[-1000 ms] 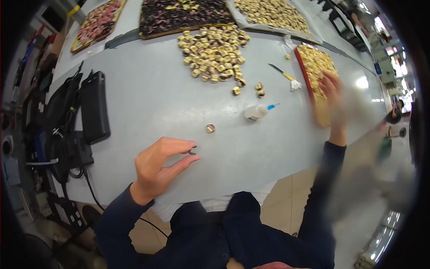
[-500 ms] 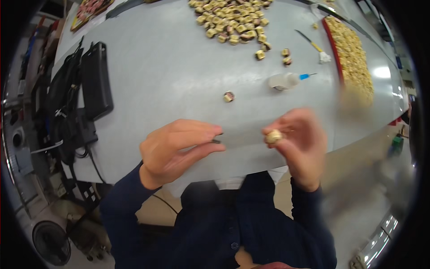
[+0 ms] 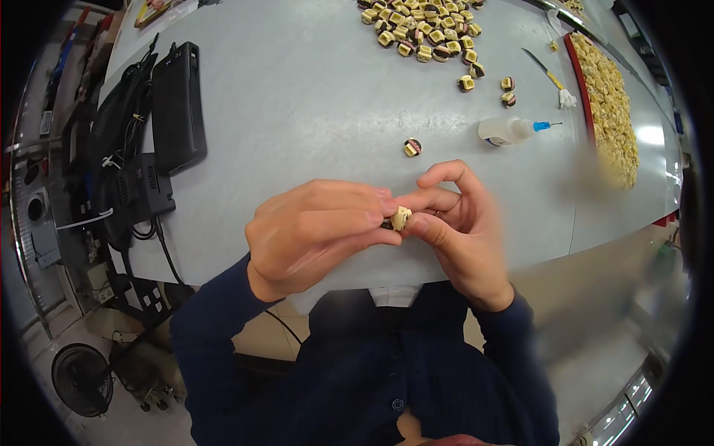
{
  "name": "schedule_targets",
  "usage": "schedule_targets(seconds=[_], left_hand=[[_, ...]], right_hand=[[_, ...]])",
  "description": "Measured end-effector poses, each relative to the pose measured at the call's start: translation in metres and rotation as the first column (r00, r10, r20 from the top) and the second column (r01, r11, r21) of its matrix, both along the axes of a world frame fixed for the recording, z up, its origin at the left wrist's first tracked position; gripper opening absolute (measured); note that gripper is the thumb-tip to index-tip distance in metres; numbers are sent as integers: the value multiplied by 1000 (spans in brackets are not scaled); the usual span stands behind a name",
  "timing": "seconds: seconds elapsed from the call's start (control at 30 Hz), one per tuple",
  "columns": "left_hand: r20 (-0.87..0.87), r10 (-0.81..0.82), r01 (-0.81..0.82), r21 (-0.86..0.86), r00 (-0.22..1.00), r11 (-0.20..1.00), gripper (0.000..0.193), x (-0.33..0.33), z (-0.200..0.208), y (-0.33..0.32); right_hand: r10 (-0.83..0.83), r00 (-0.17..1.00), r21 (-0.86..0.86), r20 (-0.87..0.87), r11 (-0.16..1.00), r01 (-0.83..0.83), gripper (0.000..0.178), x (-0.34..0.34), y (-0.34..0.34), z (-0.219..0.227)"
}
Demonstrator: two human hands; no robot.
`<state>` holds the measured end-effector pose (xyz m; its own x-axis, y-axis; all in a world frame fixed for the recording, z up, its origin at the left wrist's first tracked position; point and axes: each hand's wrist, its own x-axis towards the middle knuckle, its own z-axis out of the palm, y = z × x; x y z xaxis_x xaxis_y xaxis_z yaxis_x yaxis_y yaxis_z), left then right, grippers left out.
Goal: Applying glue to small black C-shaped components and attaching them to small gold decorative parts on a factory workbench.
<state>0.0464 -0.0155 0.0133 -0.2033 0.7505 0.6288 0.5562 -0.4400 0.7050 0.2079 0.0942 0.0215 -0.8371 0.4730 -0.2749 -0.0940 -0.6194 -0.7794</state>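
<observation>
Above the near part of the grey table, my two hands meet at the fingertips. My left hand [image 3: 312,234] pinches a small dark piece [image 3: 387,223], mostly hidden by the fingers. Against it my right hand [image 3: 465,238] presses a small cream-coloured part [image 3: 402,217] between thumb and index finger, its other fingers curled loosely. The two parts appear to touch. Just beyond the hands lies one small round piece [image 3: 413,147] in cream, pink and dark brown. A translucent squeeze bottle [image 3: 506,131] with a blue needle tip lies on its side to the right.
A pile of similar cream-and-dark pieces [image 3: 428,33] covers the far middle, with several strays nearby. At right stands a red-edged tray [image 3: 581,85] full of cream parts [image 3: 606,111]. A yellow-handled pointed tool [image 3: 550,74] lies beside it. Black box [image 3: 178,108] and cables occupy the left.
My right hand has moved left with the cream part, bringing it against the dark piece in my left hand. The view has shifted, so the table things appear farther right and higher.
</observation>
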Motion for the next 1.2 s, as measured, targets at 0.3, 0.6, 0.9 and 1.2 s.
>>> schedule_targets(seconds=[0.3, 0.6, 0.9, 1.2], left_hand=[[-107, -62, 59, -31, 992, 998, 43, 0, 3, 0], [-176, 127, -139, -58, 976, 989, 38, 0, 4, 9], [-346, 100, -272, -495, 933, 825, 65, 6, 6, 27], [-664, -48, -304, -405, 747, 862, 97, 6, 4, 110]], right_hand=[[108, 994, -130, -16, 986, -109, 42, 6, 0, 1], [-229, 973, 469, 32, 863, 188, 21, 86, 46, -7], [-283, 943, 894, 172, 447, -29, 34, 60, 134, 1], [-151, 971, 977, 187, -78, -201, 39, 35, 172, 2]])
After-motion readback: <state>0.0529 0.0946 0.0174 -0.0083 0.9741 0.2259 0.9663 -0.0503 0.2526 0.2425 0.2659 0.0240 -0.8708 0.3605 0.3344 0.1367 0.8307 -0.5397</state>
